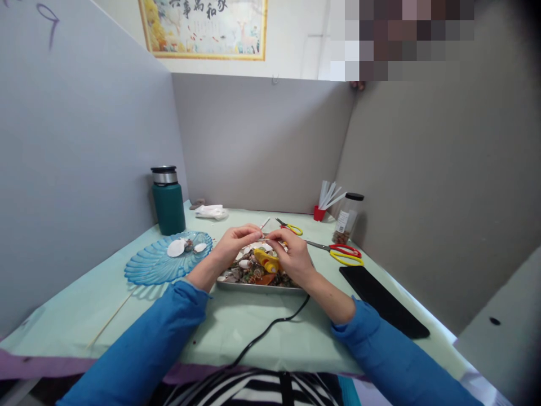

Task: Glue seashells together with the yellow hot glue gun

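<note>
Both my hands are raised over a metal tray [253,286] filled with mixed seashells [242,275]. The fingers of my left hand [240,239] are pinched together, with the thumb towards my right hand. Close beside it, my right hand [292,256] is closed in a pinch too. Whatever small piece lies between the fingertips is too small to make out. A yellow glue gun [267,260] lies on the shells, partly behind my right hand. A thin whitish stick [265,223] shows just beyond my left fingertips.
At the left are a blue scalloped plate [147,262] holding shells, a green bottle [168,206] and a thin wooden stick [110,318]. Large scissors [338,251], smaller scissors [291,228], a red cup [319,213] of glue sticks, a jar [347,217] and a black slab [382,301] lie right. A black cord [270,324] crosses the front.
</note>
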The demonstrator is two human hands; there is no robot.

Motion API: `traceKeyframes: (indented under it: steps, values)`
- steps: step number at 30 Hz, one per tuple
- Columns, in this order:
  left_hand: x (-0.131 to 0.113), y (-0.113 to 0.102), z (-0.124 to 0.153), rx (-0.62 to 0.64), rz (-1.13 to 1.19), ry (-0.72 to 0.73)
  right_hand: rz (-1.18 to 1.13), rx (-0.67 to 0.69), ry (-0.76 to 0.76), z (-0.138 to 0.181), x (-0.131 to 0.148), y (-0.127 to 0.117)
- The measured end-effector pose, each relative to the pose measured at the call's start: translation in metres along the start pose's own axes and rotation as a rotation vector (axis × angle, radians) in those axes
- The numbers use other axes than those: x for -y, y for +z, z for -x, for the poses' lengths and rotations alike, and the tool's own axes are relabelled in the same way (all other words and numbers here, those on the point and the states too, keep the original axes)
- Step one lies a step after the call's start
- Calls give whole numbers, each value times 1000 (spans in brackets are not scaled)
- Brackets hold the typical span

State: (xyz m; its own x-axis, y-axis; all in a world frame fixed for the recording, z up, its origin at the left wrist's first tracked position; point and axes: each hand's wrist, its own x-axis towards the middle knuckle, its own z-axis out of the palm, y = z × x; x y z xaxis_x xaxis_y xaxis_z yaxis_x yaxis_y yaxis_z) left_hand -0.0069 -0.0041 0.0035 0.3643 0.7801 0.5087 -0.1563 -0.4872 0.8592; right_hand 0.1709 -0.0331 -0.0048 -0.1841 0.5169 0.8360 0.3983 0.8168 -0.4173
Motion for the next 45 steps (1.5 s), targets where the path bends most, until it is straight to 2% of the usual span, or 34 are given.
traceKeyframes:
  steps: [10,14,18,20,25,30,37,45]
  values:
    - [-8,4,1,-58,-117,-9,-60,-7,107,0,-3,2]
    - [-7,6,1,-114,-39,-83,-77,-52,164,0,-5,3]
    - [-7,7,0,-155,-23,-75,-98,-26,187,0,-4,3]
    - [-7,8,0,-160,-38,-66,-95,-10,177,0,-4,3]
    - [-7,6,-1,-159,-98,-47,-61,-88,97,0,-3,3]
    - [-2,5,-1,-95,-206,35,-17,-27,56,-1,-1,1]
    - [-3,8,0,-98,-162,-3,-11,-6,58,-1,1,1]
    - [-6,7,0,-156,-123,-40,24,21,94,-1,-6,3]
